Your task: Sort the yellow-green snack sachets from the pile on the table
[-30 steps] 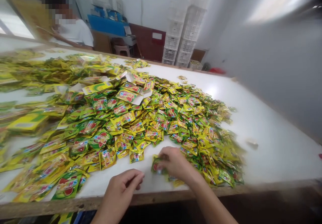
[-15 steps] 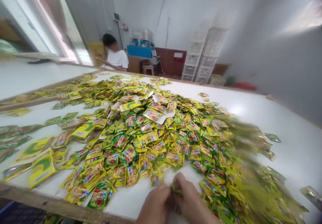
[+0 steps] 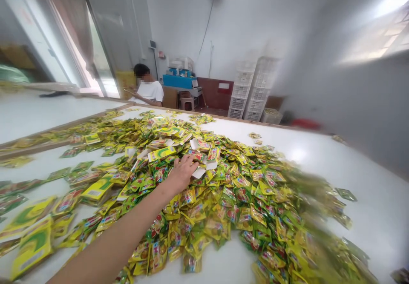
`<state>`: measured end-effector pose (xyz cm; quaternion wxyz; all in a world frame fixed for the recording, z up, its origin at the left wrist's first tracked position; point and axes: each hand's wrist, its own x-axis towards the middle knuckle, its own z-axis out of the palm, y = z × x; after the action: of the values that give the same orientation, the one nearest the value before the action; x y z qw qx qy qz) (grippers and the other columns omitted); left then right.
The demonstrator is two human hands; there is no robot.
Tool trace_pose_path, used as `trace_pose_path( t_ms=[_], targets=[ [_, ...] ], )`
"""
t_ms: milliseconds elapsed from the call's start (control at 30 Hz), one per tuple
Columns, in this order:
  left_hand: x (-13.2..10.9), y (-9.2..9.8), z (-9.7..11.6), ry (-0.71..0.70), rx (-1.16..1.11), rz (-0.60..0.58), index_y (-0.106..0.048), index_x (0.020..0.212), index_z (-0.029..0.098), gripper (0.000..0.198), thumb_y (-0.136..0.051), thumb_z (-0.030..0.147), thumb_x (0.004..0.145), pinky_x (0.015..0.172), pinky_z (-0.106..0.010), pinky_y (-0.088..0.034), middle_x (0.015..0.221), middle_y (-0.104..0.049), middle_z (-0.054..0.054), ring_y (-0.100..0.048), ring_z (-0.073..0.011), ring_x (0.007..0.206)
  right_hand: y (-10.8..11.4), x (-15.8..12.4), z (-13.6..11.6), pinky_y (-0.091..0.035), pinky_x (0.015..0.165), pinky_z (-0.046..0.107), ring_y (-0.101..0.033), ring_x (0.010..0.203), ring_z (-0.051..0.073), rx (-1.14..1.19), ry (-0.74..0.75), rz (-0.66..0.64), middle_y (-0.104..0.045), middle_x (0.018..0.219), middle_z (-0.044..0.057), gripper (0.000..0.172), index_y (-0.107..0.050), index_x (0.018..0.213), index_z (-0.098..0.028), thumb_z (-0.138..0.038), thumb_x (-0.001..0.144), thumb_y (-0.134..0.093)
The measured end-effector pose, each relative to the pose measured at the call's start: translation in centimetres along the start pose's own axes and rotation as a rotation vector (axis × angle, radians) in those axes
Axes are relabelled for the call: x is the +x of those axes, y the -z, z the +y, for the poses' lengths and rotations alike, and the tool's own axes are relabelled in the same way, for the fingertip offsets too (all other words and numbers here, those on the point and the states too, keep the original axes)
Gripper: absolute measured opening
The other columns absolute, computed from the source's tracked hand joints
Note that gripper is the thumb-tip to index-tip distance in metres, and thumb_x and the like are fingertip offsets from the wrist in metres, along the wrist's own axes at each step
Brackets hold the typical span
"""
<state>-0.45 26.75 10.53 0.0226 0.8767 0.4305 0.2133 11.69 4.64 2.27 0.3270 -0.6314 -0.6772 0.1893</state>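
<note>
My left hand (image 3: 182, 174) reaches out over the big pile of small yellow and green snack sachets (image 3: 191, 211). Its fingers lie apart against the near left side of an opened carton (image 3: 212, 164) with white flaps, which holds sachets with red fruit pictures. The fingertips touch the carton or a sachet in it; I cannot see a grip closed around either. Just left of the hand rests a yellow box (image 3: 162, 153) with a green curve on it. My right hand is out of the picture.
Yellow boxes (image 3: 32, 248) lie at the near left, with another box (image 3: 97, 188) behind. A wooden rim (image 3: 57, 127) divides the white tabletop (image 3: 319, 156). At the far side a person (image 3: 149, 90) sits. Stacked white crates (image 3: 238, 92) stand by the back wall.
Both hands were together at the near edge around a small sachet. My left hand has moved forward to the opened carton; my right hand has left the view. The camera has tilted up.
</note>
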Motion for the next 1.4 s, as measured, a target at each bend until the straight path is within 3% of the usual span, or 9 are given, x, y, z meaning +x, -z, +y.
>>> trace_pose_path(
  t_ms=[133, 233, 367, 533, 800, 933, 1133, 1300, 1400],
  targets=[
    [-1.1, 1.0, 0.9, 0.006, 0.073, 0.058, -0.058, 0.107, 0.020, 0.038, -0.063, 0.006, 0.072, 0.110, -0.054, -0.023, 0.131, -0.056, -0.014, -0.037, -0.0337, 0.134, 0.5, 0.1, 1.0, -0.040, 0.040, 0.031, -0.061, 0.049, 0.024, 0.198, -0.034, 0.191, -0.060, 0.053, 0.003, 0.009, -0.074, 0.077, -0.035, -0.029, 0.076, -0.068],
    [-5.2, 0.6, 3.9, 0.082, 0.034, 0.081, -0.051, 0.112, 0.018, 0.038, -0.064, 0.029, 0.078, 0.098, -0.046, -0.038, 0.112, -0.062, -0.012, -0.054, -0.0311, 0.113, 3.8, -1.4, 3.0, -0.048, 0.046, 0.030, -0.064, 0.056, 0.022, 0.330, -0.109, 0.275, -0.066, 0.064, 0.002, 0.009, -0.072, 0.087, -0.032, -0.035, 0.084, -0.064],
    [-11.2, -1.9, 9.6, 0.339, -0.244, -0.194, -0.051, 0.098, 0.023, 0.033, -0.064, 0.042, 0.075, 0.057, -0.028, -0.040, 0.078, -0.064, 0.001, -0.061, -0.0194, 0.064, 7.2, -0.4, 2.7, -0.054, 0.067, 0.031, -0.066, 0.078, 0.022, 0.476, -0.118, 0.460, -0.071, 0.092, 0.007, 0.016, -0.067, 0.102, -0.024, -0.032, 0.088, -0.062],
    [-14.7, -4.7, 13.8, 0.549, -0.414, -0.321, -0.044, 0.085, 0.024, 0.015, -0.056, 0.026, 0.076, 0.055, -0.025, -0.032, 0.070, -0.061, 0.002, -0.062, -0.0196, 0.063, 5.8, 1.6, 1.2, -0.050, 0.076, 0.031, -0.061, 0.084, 0.021, 0.280, 0.043, 0.312, -0.066, 0.089, 0.006, 0.016, -0.069, 0.097, -0.023, -0.016, 0.084, -0.061],
    [-16.1, -7.1, 14.1, 0.609, -0.394, -0.275, -0.036, 0.079, 0.026, 0.018, -0.054, 0.024, 0.078, 0.057, -0.026, -0.031, 0.072, -0.058, 0.001, -0.061, -0.0233, 0.070, 5.0, 0.0, 1.8, -0.040, 0.066, 0.024, -0.057, 0.075, 0.016, 0.092, -0.151, 0.016, -0.057, 0.078, 0.000, 0.016, -0.066, 0.073, -0.020, -0.004, 0.071, -0.063],
    [-16.5, -7.7, 14.0, 0.711, -0.446, -0.230, -0.037, 0.081, 0.026, 0.025, -0.061, 0.026, 0.075, 0.056, -0.024, -0.033, 0.066, -0.056, 0.005, -0.059, -0.0203, 0.064, 4.8, 0.0, 1.1, -0.040, 0.069, 0.025, -0.056, 0.079, 0.016, 0.099, -0.203, 0.139, -0.057, 0.084, 0.001, 0.019, -0.062, 0.081, -0.019, -0.003, 0.072, -0.057],
    [-17.3, -7.9, 13.5, 0.598, -0.422, -0.151, -0.042, 0.079, 0.025, 0.010, -0.051, 0.020, 0.080, 0.059, -0.027, -0.037, 0.074, -0.058, -0.001, -0.060, -0.0227, 0.071, 3.9, 0.2, 0.8, -0.039, 0.064, 0.025, -0.055, 0.073, 0.017, 0.048, -0.226, 0.060, -0.055, 0.080, 0.001, 0.018, -0.059, 0.067, -0.019, -0.001, 0.063, -0.059],
    [-17.1, -7.0, 12.9, 0.679, -0.786, -0.114, -0.051, 0.094, 0.023, 0.040, -0.074, 0.034, 0.064, 0.057, -0.026, -0.043, 0.070, -0.062, 0.003, -0.059, -0.0198, 0.061, 3.9, 0.5, 0.7, -0.041, 0.066, 0.025, -0.056, 0.075, 0.017, 0.169, -0.207, 0.243, -0.058, 0.081, 0.001, 0.019, -0.066, 0.080, -0.020, -0.005, 0.072, -0.058],
    [-17.5, -6.9, 12.6, 0.644, -1.056, -0.041, -0.057, 0.098, 0.020, 0.035, -0.068, 0.040, 0.071, 0.067, -0.028, -0.048, 0.082, -0.067, -0.001, -0.063, -0.0217, 0.075, 4.2, 0.2, 0.9, -0.042, 0.068, 0.025, -0.057, 0.077, 0.017, 0.245, -0.172, 0.220, -0.060, 0.081, 0.000, 0.015, -0.067, 0.084, -0.021, -0.009, 0.077, -0.059]
  ],
)
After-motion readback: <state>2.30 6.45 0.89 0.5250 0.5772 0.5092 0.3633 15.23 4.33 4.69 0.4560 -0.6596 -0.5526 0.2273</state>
